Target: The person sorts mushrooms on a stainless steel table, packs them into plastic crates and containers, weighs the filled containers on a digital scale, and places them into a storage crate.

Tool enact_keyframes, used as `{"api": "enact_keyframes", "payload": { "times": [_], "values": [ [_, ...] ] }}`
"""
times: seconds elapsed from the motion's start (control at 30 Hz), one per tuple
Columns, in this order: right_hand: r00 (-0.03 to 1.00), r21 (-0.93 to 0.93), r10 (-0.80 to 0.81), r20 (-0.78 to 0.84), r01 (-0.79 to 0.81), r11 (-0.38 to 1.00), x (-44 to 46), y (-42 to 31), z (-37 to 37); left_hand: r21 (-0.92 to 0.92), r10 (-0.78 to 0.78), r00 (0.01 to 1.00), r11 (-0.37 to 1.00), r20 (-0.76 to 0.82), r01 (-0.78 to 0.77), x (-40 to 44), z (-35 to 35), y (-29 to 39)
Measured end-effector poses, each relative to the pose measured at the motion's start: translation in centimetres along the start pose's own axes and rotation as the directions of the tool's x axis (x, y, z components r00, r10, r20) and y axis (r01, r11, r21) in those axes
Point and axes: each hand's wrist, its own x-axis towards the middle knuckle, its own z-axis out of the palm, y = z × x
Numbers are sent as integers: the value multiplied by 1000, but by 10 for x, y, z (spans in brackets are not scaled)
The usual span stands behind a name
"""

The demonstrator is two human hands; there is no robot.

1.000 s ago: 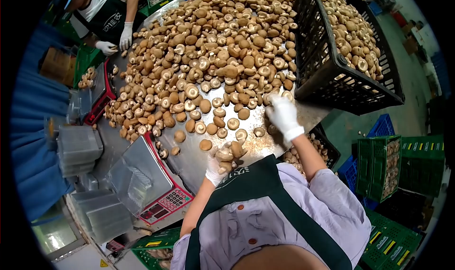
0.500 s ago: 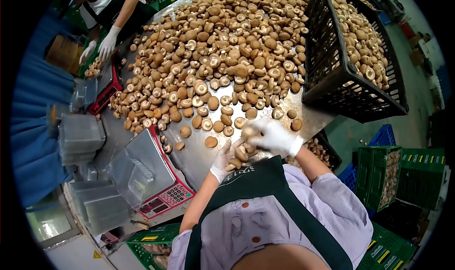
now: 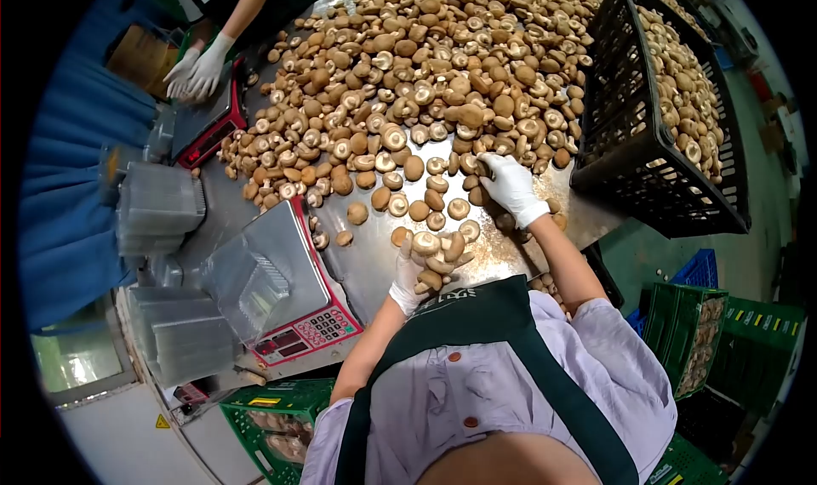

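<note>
Several brown mushrooms (image 3: 442, 253) rest in my left hand (image 3: 409, 274), which is white-gloved, with its fingers curled round them near the apron. My right hand (image 3: 513, 190), also gloved, reaches to the near edge of the large mushroom pile (image 3: 408, 68). Its fingers are bent at mushrooms there; whether one is gripped is hidden. Loose mushrooms (image 3: 397, 203) lie on the metal table (image 3: 502, 255) between the pile and my left hand. Left of them is a red-edged scale (image 3: 294, 302) with a clear plastic tray (image 3: 255, 272) on it.
A black crate (image 3: 625, 136) full of mushrooms stands at the right. Stacked clear trays (image 3: 162, 208) are at the left. A co-worker's gloved hands (image 3: 200, 72) are by a second scale (image 3: 208, 132). Green crates (image 3: 685, 332) stand on the floor.
My right hand came to my left hand, then moved back to the pile. More mushrooms show in my left hand. The co-worker's hands moved over the second scale. The view has shifted.
</note>
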Motion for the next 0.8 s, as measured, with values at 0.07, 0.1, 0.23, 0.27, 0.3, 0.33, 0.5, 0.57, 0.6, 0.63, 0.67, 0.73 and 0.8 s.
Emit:
{"api": "enact_keyframes", "payload": {
  "times": [0.07,0.1,0.23,0.27,0.3,0.33,0.5,0.57,0.6,0.63,0.67,0.73,0.8],
  "values": [
    [998,183,65,17,-67,981,-8,-11,-14,-102,47,997,994,58,-41,3,2,-2],
    [995,290,88,45,-97,952,-15,-17,-19,-107,53,997,993,53,-47,3,2,-2],
    [982,456,-123,145,44,889,-51,-65,-38,-294,167,980,947,104,-131,3,1,1],
    [963,467,-159,220,39,884,-62,-73,-37,-360,166,984,924,65,-132,3,-16,0],
    [936,477,-193,294,32,878,-71,-77,-35,-264,198,973,939,-116,-222,2,-5,-1],
    [937,488,-209,281,48,872,-75,-77,-33,-142,223,930,951,-292,-273,0,6,-3],
    [968,614,19,251,-175,770,-75,-68,-39,-197,159,986,966,-56,-167,-1,-37,6],
    [962,580,120,246,-245,777,-64,-62,-45,-141,234,958,956,-167,-258,-9,-13,12],
    [981,530,104,166,-177,829,-62,-50,-35,-167,218,974,960,-56,-225,-15,1,20],
    [993,470,81,85,-112,875,-56,-45,-31,-372,181,961,923,207,-94,-26,8,31],
    [996,467,66,60,-86,880,-54,-42,-34,-474,261,961,861,96,-187,-39,7,40],
    [995,425,60,79,-88,901,-47,-37,-33,-535,378,914,808,150,-246,-76,32,64],
    [997,375,34,70,-58,925,-44,-33,-26,-367,575,800,791,172,-490,-116,62,92]
  ]
}}
